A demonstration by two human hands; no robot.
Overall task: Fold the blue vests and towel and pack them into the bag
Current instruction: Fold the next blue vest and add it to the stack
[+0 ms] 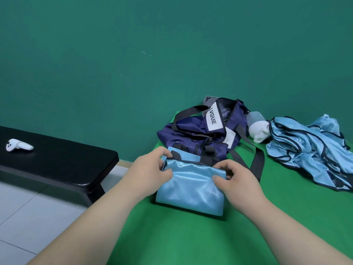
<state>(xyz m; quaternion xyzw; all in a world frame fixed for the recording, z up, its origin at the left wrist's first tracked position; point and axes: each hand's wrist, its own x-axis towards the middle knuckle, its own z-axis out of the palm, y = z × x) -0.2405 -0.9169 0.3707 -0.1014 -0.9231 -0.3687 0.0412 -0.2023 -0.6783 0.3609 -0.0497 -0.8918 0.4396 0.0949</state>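
A folded light-blue vest [193,188] with black trim lies on the green cloth just in front of the navy bag [198,131]. My left hand [150,167] pinches the vest's far left corner. My right hand [235,175] grips its far right corner. The bag lies slumped with black straps and a white label. A heap of unfolded blue vests [309,148] sits to the right. A grey knitted item [209,101] pokes out behind the bag.
A white bottle [257,127] lies between the bag and the vest heap. A black bench [57,163] stands at left with a white controller [18,146] on it. Green cloth [191,236] covers the surface; pale floor tiles lie lower left.
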